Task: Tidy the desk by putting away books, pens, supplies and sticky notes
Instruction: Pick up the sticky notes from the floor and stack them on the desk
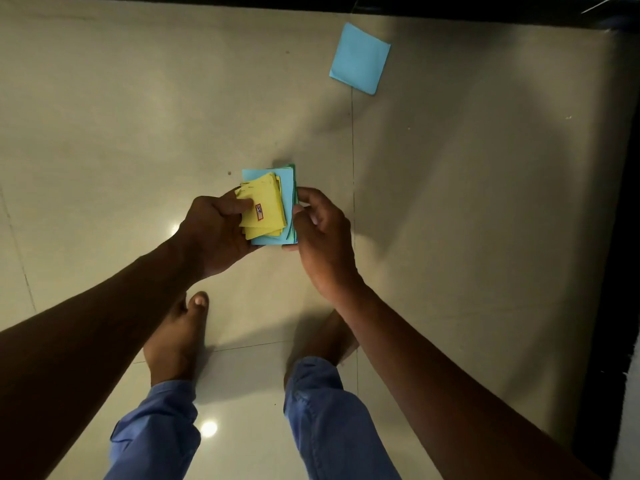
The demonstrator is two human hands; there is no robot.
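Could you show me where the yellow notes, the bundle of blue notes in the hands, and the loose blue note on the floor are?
yellow sticky notes (267, 202): head view, middle of the top yellow sheet.
blue sticky notes (288, 183): head view, bare blue strip beside the yellow.
loose blue note (360, 58): head view, its centre, on the floor.

Green notes (294, 174) mostly hidden beneath blue; small red label (259, 212) unreadable.

Two hands, left (211, 230) and right (320, 233), hold one stack of sticky notes (273, 206); its sheets cannot be counted. One blue note (360, 58) lies apart on the floor. Two bare feet show.
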